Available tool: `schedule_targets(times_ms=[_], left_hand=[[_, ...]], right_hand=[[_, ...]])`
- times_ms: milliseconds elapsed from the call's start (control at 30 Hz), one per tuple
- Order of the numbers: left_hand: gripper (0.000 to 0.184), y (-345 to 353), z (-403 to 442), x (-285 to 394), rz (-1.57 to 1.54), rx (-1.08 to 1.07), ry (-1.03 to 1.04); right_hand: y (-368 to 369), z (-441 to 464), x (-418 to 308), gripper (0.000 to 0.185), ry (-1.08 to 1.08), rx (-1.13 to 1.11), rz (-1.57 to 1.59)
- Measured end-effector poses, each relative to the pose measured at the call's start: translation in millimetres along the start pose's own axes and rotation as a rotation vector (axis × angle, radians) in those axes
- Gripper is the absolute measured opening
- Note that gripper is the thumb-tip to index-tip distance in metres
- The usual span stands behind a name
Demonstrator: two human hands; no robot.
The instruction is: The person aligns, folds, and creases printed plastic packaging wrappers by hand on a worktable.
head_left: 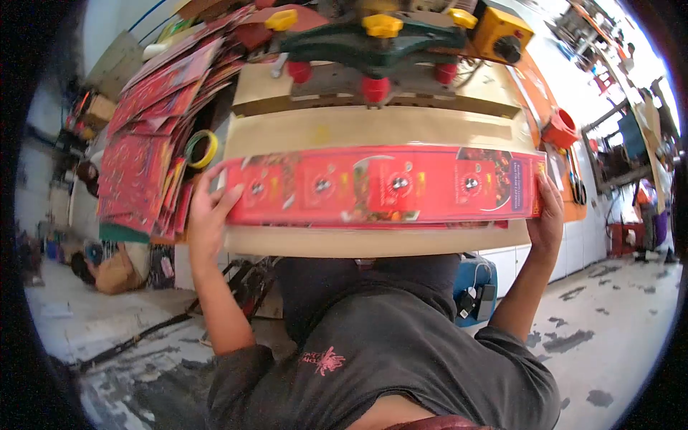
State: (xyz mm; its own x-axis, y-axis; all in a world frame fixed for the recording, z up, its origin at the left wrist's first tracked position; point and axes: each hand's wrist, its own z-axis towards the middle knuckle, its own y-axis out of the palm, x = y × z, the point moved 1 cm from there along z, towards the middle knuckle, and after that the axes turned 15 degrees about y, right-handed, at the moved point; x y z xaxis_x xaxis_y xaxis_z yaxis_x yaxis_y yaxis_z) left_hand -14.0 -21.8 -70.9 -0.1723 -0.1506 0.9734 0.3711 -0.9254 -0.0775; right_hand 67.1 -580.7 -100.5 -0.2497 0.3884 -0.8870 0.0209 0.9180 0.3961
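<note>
While the left hand (215,206) and right hand (547,211) clamp its ends, a red printed strip (380,188) sits over a tan board (373,244)

Its long axis runs left to right, nearly level, printed face up, yellow end rightward. Handling seems under way: the strip is not yet released; whether it is finished, I cannot tell. Farther off, left of a green machine frame (385,53), piled red sheets (147,136) suggest more is left.

Yellow tape roll (213,149) at left, possibly a red tape dispenser (560,130) at right, black-handled scissors (580,191) nearby
</note>
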Motion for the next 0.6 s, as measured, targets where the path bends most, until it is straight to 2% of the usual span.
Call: schedule_targets(times_ms=[133, 200, 233, 300, 367, 433, 467, 533, 567, 600], left_hand=[[0.058, -1, 22, -27, 0.250, 0.019, 0.153], [0.047, 2, 37, -26, 0.577, -0.131, 0.133], [0.047, 1, 44, -27, 0.581, -0.117, 0.132], [0.040, 0, 59, -34, 0.819, -0.188, 0.258], [0.041, -3, 74, -49, 0.850, -0.174, 0.298], [0.045, -5, 85, -53, 0.875, -0.184, 0.315], [0.045, -5, 88, -54, 0.879, -0.178, 0.313], [0.043, -3, 91, -56, 0.933, -0.179, 0.337], [0.043, -3, 92, -57, 0.934, -0.175, 0.334], [0.043, -2, 91, -59, 0.946, -0.164, 0.366]], right_hand=[[3, 20, 2, 0.036, 0.045, 0.030, -0.047], [-17, 38, 4, 0.036, 0.103, 0.076, -0.140], [-9, 40, 2, 0.038, 0.112, 0.119, -0.187], [-7, 49, -4, 0.039, 0.151, 0.084, -0.271], [2, 58, -7, 0.040, 0.191, 0.051, -0.354], [19, 67, -6, 0.043, 0.145, 0.182, -0.474], [24, 69, -6, 0.043, 0.146, 0.175, -0.474], [31, 71, -10, 0.051, 0.019, 0.217, -0.770], [31, 76, -4, 0.045, -0.071, 0.283, -0.858], [32, 78, -4, 0.045, -0.069, 0.278, -0.860]])
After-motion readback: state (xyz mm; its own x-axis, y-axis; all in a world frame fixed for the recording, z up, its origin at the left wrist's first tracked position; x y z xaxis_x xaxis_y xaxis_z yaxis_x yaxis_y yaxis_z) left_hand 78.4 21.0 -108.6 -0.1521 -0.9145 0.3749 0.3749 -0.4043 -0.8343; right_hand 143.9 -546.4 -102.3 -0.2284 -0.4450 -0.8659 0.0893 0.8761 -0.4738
